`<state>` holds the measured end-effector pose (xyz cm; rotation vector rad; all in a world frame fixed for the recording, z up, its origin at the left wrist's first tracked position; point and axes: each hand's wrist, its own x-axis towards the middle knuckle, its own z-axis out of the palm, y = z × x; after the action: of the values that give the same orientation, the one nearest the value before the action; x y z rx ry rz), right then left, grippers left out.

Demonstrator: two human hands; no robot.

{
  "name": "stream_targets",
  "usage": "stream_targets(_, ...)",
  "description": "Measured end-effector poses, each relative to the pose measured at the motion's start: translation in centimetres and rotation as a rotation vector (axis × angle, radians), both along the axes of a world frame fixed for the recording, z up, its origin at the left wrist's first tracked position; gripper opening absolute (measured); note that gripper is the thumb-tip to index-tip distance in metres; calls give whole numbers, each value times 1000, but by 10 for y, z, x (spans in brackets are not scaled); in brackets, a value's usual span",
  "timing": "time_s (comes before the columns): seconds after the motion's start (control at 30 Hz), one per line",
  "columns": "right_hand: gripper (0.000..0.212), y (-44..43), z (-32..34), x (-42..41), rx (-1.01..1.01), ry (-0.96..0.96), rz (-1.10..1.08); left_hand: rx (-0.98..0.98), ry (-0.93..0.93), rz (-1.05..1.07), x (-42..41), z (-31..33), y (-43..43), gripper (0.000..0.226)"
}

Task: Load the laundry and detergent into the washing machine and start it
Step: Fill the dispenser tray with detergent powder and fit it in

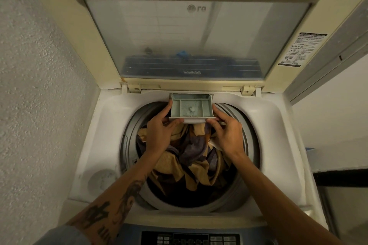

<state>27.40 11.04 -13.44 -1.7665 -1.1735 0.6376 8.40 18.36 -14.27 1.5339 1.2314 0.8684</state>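
Rough plaster flanks the open washing machine (264, 125); laundry (191, 157) fills the drum. Left hand (161, 131) and right hand (227, 133) pinch the detergent drawer (191, 107), pulled out at the far rim, powder inside. Next, probably, sliding it shut squarely.

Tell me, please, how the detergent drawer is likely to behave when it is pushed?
The detergent drawer looks like rigid plastic, so it should probably slide without flexing. The loose powder may shift. With the left hand and right hand at its corners, skewing seems unlikely.
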Motion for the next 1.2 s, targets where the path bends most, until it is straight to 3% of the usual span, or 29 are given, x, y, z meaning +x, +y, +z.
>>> stream_targets(0.67,47,4,-16,4,66,-145,33,104,-2,22,-2,-13,2,65)
stream_targets(1.2,49,5,-25,-2,84,-63,13,154,7,-20,-3,-16,9,61)
